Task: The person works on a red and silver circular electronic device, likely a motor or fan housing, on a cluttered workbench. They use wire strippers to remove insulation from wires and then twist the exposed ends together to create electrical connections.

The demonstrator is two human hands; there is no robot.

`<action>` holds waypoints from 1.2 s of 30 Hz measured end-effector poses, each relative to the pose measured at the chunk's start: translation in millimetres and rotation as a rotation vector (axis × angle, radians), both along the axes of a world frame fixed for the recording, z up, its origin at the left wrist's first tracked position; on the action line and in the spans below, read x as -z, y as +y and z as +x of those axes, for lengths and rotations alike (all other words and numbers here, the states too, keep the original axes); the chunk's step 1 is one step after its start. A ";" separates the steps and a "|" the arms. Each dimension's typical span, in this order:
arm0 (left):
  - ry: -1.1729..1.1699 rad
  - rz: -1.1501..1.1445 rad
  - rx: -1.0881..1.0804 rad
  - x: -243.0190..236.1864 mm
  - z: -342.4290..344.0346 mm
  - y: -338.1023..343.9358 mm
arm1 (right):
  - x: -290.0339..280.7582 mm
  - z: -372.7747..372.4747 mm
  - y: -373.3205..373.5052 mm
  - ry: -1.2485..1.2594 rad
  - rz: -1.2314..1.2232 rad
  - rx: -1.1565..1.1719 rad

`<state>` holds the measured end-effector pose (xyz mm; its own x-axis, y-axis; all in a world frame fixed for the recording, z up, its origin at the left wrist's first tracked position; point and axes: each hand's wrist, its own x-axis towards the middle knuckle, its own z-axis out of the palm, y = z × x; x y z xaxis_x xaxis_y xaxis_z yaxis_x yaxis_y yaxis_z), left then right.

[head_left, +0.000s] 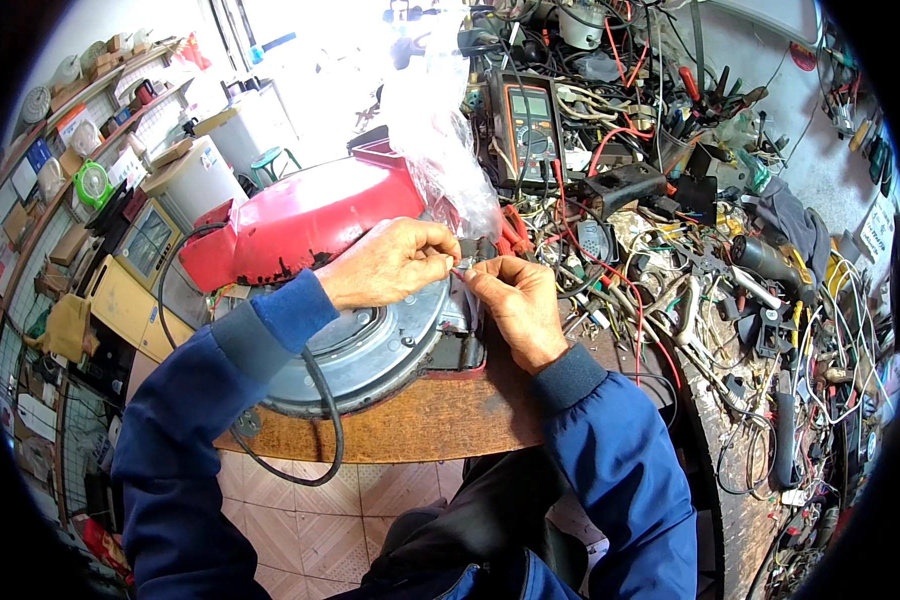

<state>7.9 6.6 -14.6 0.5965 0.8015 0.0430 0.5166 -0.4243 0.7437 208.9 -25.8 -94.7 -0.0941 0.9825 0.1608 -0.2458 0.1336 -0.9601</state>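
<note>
Close together over the right end of a red and grey appliance (315, 215), both my hands are closed with pinched fingertips. My left hand (390, 262) reaches across the grey round base (360, 350). From the other side my right hand (518, 305) meets it. Something small and thin, perhaps a wire end, sits between the fingertips; it is too small to make out. The appliance lies on its side on the wooden bench (490, 410), its red housing facing away from me. A black cable (332, 440) loops from it over the bench's front edge.
A multimeter (530, 120) with red leads stands behind my right hand. Crumpled clear plastic (450, 160) hangs beside the red housing. Heaped tools, wires and parts (690, 290) cover the bench's right side. Shelves (80, 100) and a white cabinet (195, 175) line the left.
</note>
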 end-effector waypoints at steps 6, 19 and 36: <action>0.015 0.008 0.000 -0.5 1.6 1.0 | 2.0 -0.4 1.8 0.011 -0.009 -0.002; -0.018 -0.010 0.014 0.5 0.2 0.5 | 0.0 0.0 1.1 0.018 -0.016 -0.039; 0.003 0.034 0.020 -0.4 -0.9 -0.1 | 0.2 -2.1 0.8 0.000 0.073 0.006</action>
<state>7.0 6.5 -14.2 0.6128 0.7872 0.0688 0.5095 -0.4602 0.7271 206.8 -25.0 -94.9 -0.0882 0.9686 0.2324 -0.2453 0.2050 -0.9475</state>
